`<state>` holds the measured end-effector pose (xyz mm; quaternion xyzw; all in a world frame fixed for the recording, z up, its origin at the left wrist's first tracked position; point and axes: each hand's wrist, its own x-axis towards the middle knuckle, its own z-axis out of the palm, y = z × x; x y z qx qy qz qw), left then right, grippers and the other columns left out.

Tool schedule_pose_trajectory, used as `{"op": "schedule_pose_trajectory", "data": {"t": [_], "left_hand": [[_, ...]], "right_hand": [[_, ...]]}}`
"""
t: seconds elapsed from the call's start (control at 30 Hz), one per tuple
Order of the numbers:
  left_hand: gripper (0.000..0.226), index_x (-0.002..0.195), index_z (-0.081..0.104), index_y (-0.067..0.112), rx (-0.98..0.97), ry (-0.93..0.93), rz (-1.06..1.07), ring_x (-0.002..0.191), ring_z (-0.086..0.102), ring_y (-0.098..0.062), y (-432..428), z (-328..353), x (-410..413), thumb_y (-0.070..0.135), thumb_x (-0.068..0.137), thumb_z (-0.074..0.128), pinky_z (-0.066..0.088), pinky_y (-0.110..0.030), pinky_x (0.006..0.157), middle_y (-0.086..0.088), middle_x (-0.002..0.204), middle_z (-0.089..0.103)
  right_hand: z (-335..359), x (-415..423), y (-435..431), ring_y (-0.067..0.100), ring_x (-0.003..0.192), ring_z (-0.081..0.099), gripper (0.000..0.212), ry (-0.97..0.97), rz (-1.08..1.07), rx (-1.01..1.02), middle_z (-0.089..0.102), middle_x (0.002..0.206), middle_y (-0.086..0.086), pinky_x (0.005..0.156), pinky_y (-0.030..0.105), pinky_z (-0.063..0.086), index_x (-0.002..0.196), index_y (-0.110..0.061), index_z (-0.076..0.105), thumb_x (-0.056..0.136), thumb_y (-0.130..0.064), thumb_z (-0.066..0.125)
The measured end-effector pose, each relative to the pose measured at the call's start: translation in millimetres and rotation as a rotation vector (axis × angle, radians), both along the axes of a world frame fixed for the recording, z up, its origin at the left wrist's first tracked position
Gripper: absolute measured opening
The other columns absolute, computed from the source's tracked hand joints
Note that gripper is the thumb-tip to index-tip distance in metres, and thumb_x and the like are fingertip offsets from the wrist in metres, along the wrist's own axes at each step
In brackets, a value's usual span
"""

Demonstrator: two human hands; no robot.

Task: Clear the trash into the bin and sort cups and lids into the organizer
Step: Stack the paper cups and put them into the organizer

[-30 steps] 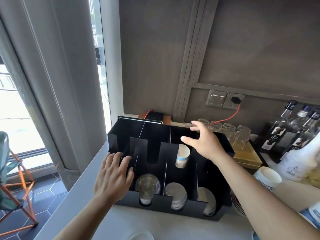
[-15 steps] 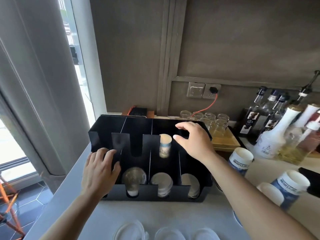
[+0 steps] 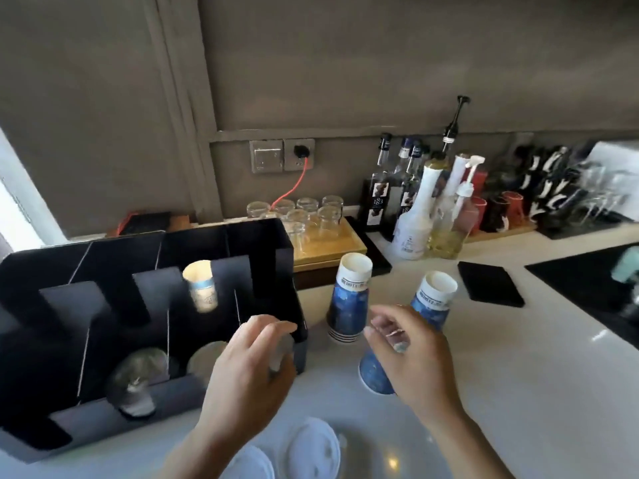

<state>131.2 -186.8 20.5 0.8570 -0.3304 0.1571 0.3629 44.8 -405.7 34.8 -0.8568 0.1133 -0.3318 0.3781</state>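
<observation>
The black organizer (image 3: 269, 243) stands on the white counter at left. One paper cup (image 3: 200, 286) sits upright in its middle rear slot, and clear lids (image 3: 138, 378) fill the front slots. Two upside-down stacks of blue paper cups stand to its right, one nearer the organizer (image 3: 345, 305) and one further right (image 3: 434, 292). My left hand (image 3: 249, 368) hovers at the organizer's front right corner with loosely curled fingers and holds nothing. My right hand (image 3: 411, 357) is in front of the right stack, fingers loosely curled; contact is blurred. White lids (image 3: 313, 451) lie at the counter's near edge.
Upturned glasses (image 3: 311, 216) stand on a wooden tray behind the cups. Syrup bottles (image 3: 415, 209) line the wall, with red cups and a rack further right. A black pad (image 3: 489, 285) and a black hob surface (image 3: 587, 281) lie at right.
The view has swung right. My right hand left the organizer's rear slot and came down to the right cup stack. My left hand moved off the organizer's left front to its right corner.
</observation>
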Motion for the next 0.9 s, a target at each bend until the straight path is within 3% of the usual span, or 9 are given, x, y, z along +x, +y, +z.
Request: {"op": "schedule_pose_trajectory", "data": {"t": [0.1, 0.2, 0.3, 0.37, 0.43, 0.53, 0.63, 0.8, 0.9], "left_hand": [[0.044, 0.119, 0.058, 0.026, -0.043, 0.021, -0.068, 0.101, 0.059, -0.015, -42.6, 2.4, 3.2, 0.015, 0.077, 0.065, 0.048, -0.024, 0.08, 0.009, 0.114, 0.058], [0.07, 0.135, 0.046, 0.033, -0.099, 0.085, -0.073, 0.116, 0.052, -0.014, -88.2, 5.6, 21.9, 0.015, 0.076, 0.078, 0.046, -0.028, 0.093, 0.006, 0.129, 0.05], [0.101, 0.153, 0.026, 0.03, -0.137, 0.35, 0.043, 0.138, 0.038, -0.021, -133.2, 4.1, 52.6, 0.024, 0.072, 0.088, 0.043, -0.043, 0.11, -0.001, 0.151, 0.036], [0.12, 0.157, 0.014, 0.034, -0.214, 0.59, 0.083, 0.144, 0.032, -0.025, -156.5, -2.0, 71.5, 0.025, 0.067, 0.092, 0.039, -0.051, 0.113, -0.003, 0.159, 0.028], [0.126, 0.157, 0.011, 0.033, -0.28, 0.75, 0.105, 0.144, 0.035, -0.029, -172.3, -15.4, 83.6, 0.022, 0.063, 0.095, 0.039, -0.057, 0.113, -0.005, 0.16, 0.031], [0.115, 0.152, 0.026, 0.024, -0.258, 0.813, 0.122, 0.135, 0.048, -0.029, -184.2, -45.8, 88.3, 0.018, 0.061, 0.096, 0.045, -0.056, 0.109, -0.002, 0.147, 0.05], [0.096, 0.137, 0.042, 0.026, -0.332, 0.846, 0.145, 0.117, 0.06, -0.025, -187.6, -69.6, 85.1, 0.018, 0.058, 0.097, 0.051, -0.042, 0.095, 0.002, 0.128, 0.063], [0.082, 0.124, 0.049, 0.027, -0.385, 0.842, 0.133, 0.1, 0.064, -0.016, -188.5, -79.3, 85.2, 0.017, 0.058, 0.097, 0.05, -0.034, 0.082, 0.01, 0.109, 0.065], [0.076, 0.12, 0.051, 0.026, -0.398, 0.815, 0.137, 0.097, 0.065, -0.013, -184.4, -85.9, 85.6, 0.012, 0.059, 0.095, 0.05, -0.026, 0.072, 0.01, 0.105, 0.067]], "right_hand": [[-23.6, -28.4, -25.1, 0.01, 0.074, 0.066, 0.034, -0.038, -0.118, 0.142, 0.068, 0.085, -0.01, 0.066, 0.011, 0.047, 0.097, -0.034, 0.068, 0.079, -0.009, 0.083], [-54.0, -36.5, -47.6, 0.012, 0.087, 0.065, 0.049, 0.09, -0.146, 0.261, 0.068, 0.092, -0.012, 0.075, 0.022, 0.051, 0.107, -0.043, 0.06, 0.072, -0.02, 0.088], [-73.9, -28.5, -66.4, 0.019, 0.111, 0.063, 0.077, 0.29, -0.082, 0.267, 0.068, 0.121, -0.006, 0.092, 0.044, 0.052, 0.131, -0.026, 0.055, 0.064, -0.027, 0.093], [-79.8, -18.3, -75.8, 0.022, 0.115, 0.063, 0.091, 0.358, -0.054, 0.203, 0.068, 0.126, -0.001, 0.094, 0.044, 0.052, 0.135, -0.017, 0.054, 0.055, -0.039, 0.091], [-83.8, -8.2, -80.3, 0.021, 0.11, 0.065, 0.095, 0.394, -0.045, 0.149, 0.07, 0.12, -0.007, 0.088, 0.039, 0.055, 0.133, -0.023, 0.055, 0.047, -0.051, 0.082], [-94.4, 2.6, -81.3, 0.018, 0.099, 0.068, 0.085, 0.409, -0.022, 0.107, 0.07, 0.108, -0.016, 0.077, 0.035, 0.056, 0.122, -0.032, 0.057, 0.043, -0.056, 0.077], [-105.0, 8.7, -80.9, 0.017, 0.097, 0.067, 0.079, 0.424, -0.009, 0.077, 0.07, 0.105, -0.013, 0.077, 0.033, 0.054, 0.118, -0.032, 0.058, 0.045, -0.058, 0.074], [-108.1, 3.4, -84.9, 0.013, 0.099, 0.065, 0.066, 0.372, 0.073, 0.197, 0.068, 0.102, -0.014, 0.08, 0.032, 0.054, 0.107, -0.031, 0.059, 0.048, -0.05, 0.079], [-86.5, -11.7, -89.7, -0.001, 0.094, 0.069, 0.067, 0.235, 0.1, 0.318, 0.073, 0.103, -0.019, 0.076, 0.02, 0.054, 0.11, -0.041, 0.057, 0.05, -0.048, 0.086]]}}
